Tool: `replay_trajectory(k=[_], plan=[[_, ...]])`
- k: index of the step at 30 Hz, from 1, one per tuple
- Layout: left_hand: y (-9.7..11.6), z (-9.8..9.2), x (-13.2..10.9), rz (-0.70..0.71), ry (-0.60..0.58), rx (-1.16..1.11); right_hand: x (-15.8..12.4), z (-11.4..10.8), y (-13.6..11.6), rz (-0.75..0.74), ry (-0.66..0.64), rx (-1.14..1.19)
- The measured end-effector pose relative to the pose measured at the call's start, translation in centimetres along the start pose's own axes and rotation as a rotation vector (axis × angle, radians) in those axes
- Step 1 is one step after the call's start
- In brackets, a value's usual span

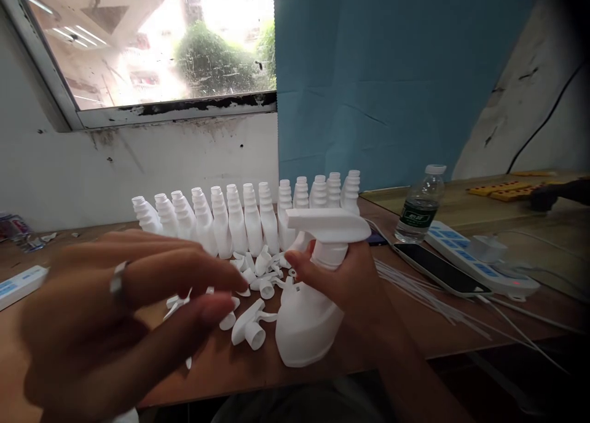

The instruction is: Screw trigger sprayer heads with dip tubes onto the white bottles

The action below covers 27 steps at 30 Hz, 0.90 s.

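Note:
My right hand [354,288] is wrapped round the neck of a white spray bottle [306,331], just below its trigger sprayer head [329,225]. The bottle's base is near the table's front edge, and the nozzle points left. My left hand [124,312], wearing a ring, hovers in the left foreground, slightly blurred. Its thumb and index finger are bent toward each other with a small gap, and I see nothing between them. Loose white trigger sprayer heads [251,326] lie on the table between my hands, some partly hidden by the left one.
Behind the sprayer heads stands a row of several white bottles without heads [235,223]. To the right are a water bottle [418,208], a phone [440,269], a power strip [479,260] with cables, and thin white tubes [428,297]. Another power strip [23,286] is at far left.

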<state>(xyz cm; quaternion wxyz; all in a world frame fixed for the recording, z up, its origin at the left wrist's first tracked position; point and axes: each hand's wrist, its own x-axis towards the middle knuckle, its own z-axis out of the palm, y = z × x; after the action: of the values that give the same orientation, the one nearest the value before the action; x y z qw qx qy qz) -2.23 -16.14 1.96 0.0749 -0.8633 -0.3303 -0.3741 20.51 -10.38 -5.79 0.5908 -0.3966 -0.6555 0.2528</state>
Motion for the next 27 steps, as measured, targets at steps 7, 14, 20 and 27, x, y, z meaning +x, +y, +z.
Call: replay_trajectory(k=[7,14,20,27], plan=[[-3.1,4.1,3.0,0.006,-0.665,-0.062,-0.1,0.3,0.5,0.021,-0.055,-0.006],[-1.2,9.5,-1.8,-0.254,-0.724,-0.166,1.4,-1.8,1.1,0.172,-0.544,0.450],[1.1,13.6,-5.4,-0.445,-0.548,-0.227,2.9,-3.2,1.2,0.121,-0.792,0.558],[0.3,13.8,-5.3,-0.373,-0.520,-0.297,3.5,-3.0,1.2,0.234,-0.954,0.654]])
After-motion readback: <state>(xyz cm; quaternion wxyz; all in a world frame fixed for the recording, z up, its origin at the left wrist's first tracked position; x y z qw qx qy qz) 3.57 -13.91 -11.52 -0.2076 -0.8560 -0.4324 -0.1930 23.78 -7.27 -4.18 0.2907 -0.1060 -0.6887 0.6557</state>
